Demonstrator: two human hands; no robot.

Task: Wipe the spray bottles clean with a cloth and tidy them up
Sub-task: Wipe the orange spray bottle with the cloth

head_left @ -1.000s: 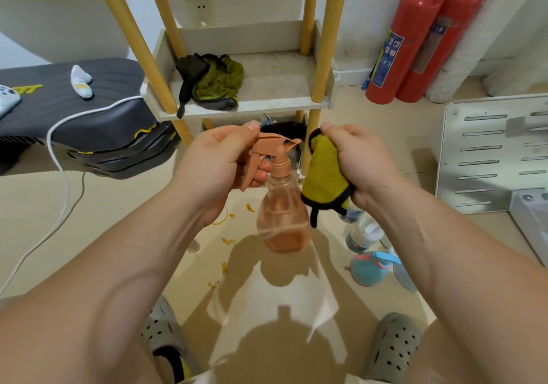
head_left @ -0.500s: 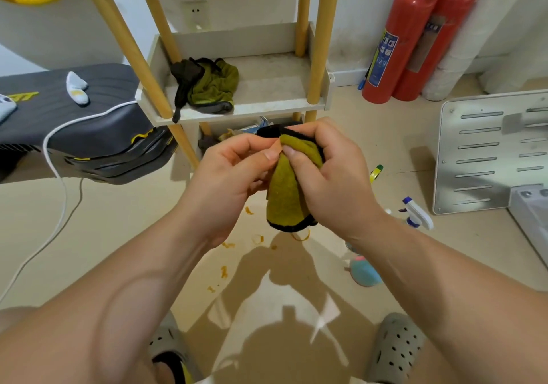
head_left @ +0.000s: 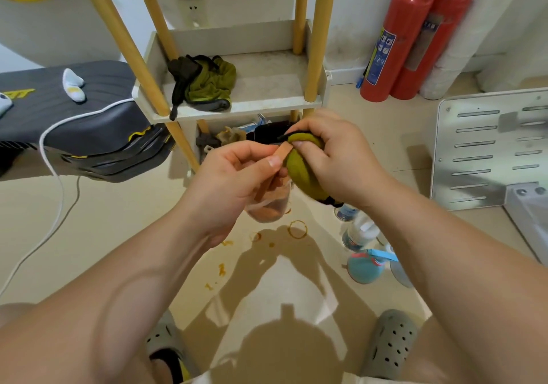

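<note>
Now | left hand [head_left: 234, 176] pinches the pink spray bottle [head_left: 268, 205] by its trigger, mid-frame above the floor | right hand [head_left: 338, 158], at the bottle's 2 o'clock, grips the green cloth [head_left: 302, 173] bunched against the sprayer head | blue spray bottle [head_left: 363, 268] and clear spray bottle [head_left: 358, 232] on the floor at 4 o'clock | shelf [head_left: 267, 107] at 12 o'clock

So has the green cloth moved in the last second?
Yes. The cloth in the right hand shifted slightly left: it hung mostly right of the shelf post, and now sits below it, pressed on the spray head of the pink bottle.
</note>
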